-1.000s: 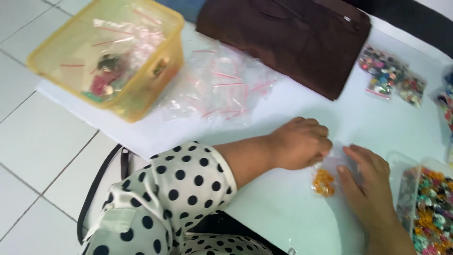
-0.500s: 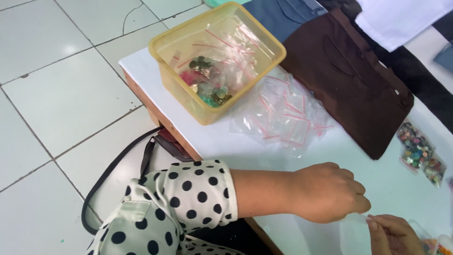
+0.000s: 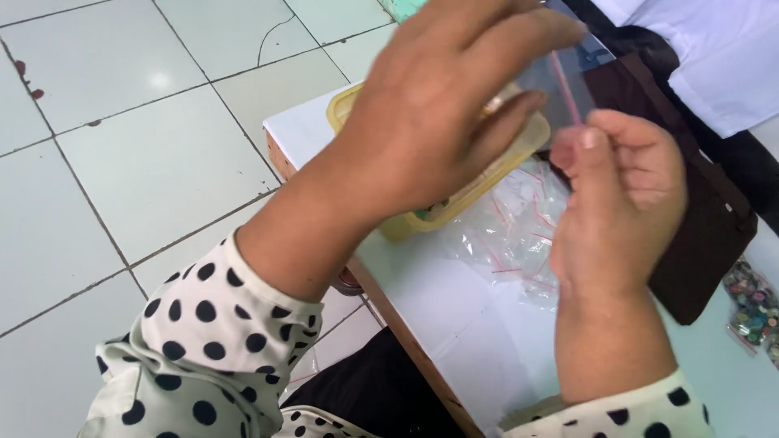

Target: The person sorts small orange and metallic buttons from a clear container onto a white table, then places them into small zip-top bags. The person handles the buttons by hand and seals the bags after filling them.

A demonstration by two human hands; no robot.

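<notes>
White table [image 3: 454, 324] beside tiled floor: both hands raise a small clear bag [image 3: 560, 77].
I see left hand [image 3: 438, 105] and right hand [image 3: 621, 186] pinching its edges (red strip up), lifted near for sight.

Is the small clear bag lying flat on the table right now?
No, both hands hold the small clear bag up above the table.

Room only on the table's near strip

My raised hands leave bare table [image 3: 479, 341] along its near edge; past that I'm hemmed in by loose bags [image 3: 519, 235], the yellow tub [image 3: 454, 207] toward the left corner, and the brown pouch [image 3: 706, 235] with the bead packet [image 3: 751, 308] at right.
</notes>
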